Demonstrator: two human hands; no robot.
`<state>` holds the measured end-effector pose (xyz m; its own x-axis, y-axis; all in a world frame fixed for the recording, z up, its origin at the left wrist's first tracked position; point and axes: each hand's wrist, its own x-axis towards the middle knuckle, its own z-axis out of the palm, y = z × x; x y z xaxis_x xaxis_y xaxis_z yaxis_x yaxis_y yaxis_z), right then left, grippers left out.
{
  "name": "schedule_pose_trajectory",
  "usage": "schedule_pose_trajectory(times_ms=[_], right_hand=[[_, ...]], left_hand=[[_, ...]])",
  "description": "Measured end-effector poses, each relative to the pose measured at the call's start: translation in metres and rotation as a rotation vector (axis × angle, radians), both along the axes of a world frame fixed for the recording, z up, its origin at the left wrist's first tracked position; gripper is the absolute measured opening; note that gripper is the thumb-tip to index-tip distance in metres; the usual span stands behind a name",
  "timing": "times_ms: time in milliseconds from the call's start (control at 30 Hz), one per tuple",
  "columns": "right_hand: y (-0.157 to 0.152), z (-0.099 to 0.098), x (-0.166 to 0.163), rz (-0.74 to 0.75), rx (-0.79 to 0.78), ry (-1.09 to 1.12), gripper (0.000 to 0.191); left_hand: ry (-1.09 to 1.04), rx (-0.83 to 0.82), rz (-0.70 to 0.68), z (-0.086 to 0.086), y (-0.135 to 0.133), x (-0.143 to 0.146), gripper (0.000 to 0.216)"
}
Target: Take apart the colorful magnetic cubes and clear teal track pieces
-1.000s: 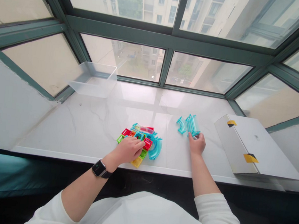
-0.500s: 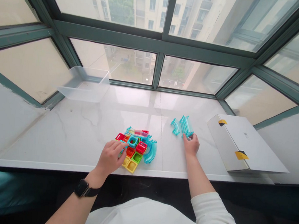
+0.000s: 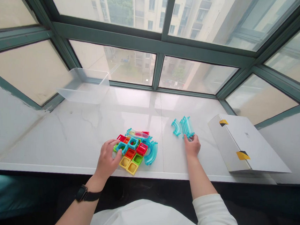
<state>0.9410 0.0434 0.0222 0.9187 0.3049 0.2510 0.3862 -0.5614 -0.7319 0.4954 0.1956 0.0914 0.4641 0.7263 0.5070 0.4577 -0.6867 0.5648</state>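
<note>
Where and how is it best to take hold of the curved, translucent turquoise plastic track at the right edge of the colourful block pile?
I would pinch the curved turquoise track by its outer edge, coming from the right. That rounded side faces bare white marbled sill, while the colourful plastic blocks crowd its inner side.

The one view looks forward and down from the wearer's head, close enough that the white shirt (image 3: 143, 219) fills the bottom centre, the window ledge (image 3: 93, 132) the middle, the windows (image 3: 195, 74) the top.
</note>
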Motion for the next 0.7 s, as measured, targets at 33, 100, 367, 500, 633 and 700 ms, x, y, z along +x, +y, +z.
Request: schedule_pose_trajectory(times_ms=[33, 100, 367, 500, 633, 700], right_hand=[[0.000, 0.000, 0.000, 0.003, 0.001, -0.001, 0.059], [0.000, 0.000, 0.000, 0.007, 0.002, -0.003, 0.059], [0.001, -0.004, 0.001, 0.015, 0.018, -0.013, 0.064], [0.001, 0.000, 0.000, 0.021, 0.071, -0.032, 0.077], [0.003, 0.008, 0.001, 0.029, 0.091, -0.040, 0.068], [0.003, 0.010, 0.002, 0.026, 0.093, -0.037, 0.062]], left_hand=[[0.004, -0.013, 0.000, -0.001, 0.000, 0.000, 0.035], [0.010, -0.032, -0.004, -0.001, 0.000, 0.000, 0.034], [0.004, -0.065, -0.035, -0.003, -0.001, 0.000, 0.033], [0.002, -0.066, -0.039, -0.004, -0.001, 0.000, 0.035], [0.001, -0.063, -0.049, -0.004, -0.002, 0.000, 0.035], [0.000, -0.067, -0.053, -0.004, -0.002, 0.000, 0.034]])
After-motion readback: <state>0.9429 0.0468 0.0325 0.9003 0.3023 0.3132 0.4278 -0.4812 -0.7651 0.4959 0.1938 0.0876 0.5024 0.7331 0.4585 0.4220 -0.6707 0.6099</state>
